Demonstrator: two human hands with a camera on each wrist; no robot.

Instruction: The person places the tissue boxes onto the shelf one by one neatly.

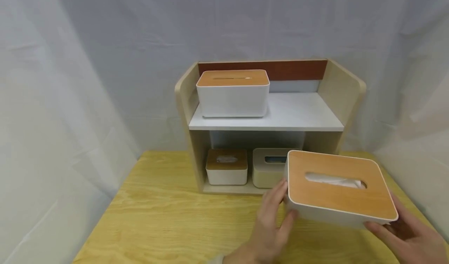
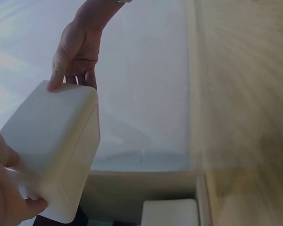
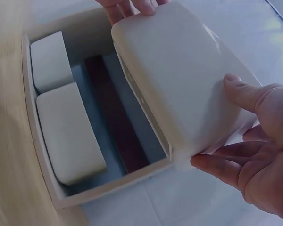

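A white tissue box [image 1: 336, 199] with a wood-look lid is held between both hands at the right, in front of the shelf. Tissue shows through its long slot. My left hand [image 1: 268, 221] grips the left end, thumb on the near side. At the opposite end my right hand [image 1: 412, 231] holds the near right corner. The left wrist view shows the box's plain white body [image 2: 47, 122] tilted between the two hands. In the right wrist view, the right thumb presses the box's white side [image 3: 174, 70] while the other fingers curl at its end.
A two-tier shelf [image 1: 266, 128] stands on the wooden table [image 1: 154, 217]. Its upper tier carries a wood-lidded white tissue box [image 1: 233, 100] at left. Below sit a smaller wood-lidded box [image 1: 227, 176] and a cream box [image 1: 266, 176], partly hidden by the held one. White sheeting [image 1: 140, 41] surrounds the table.
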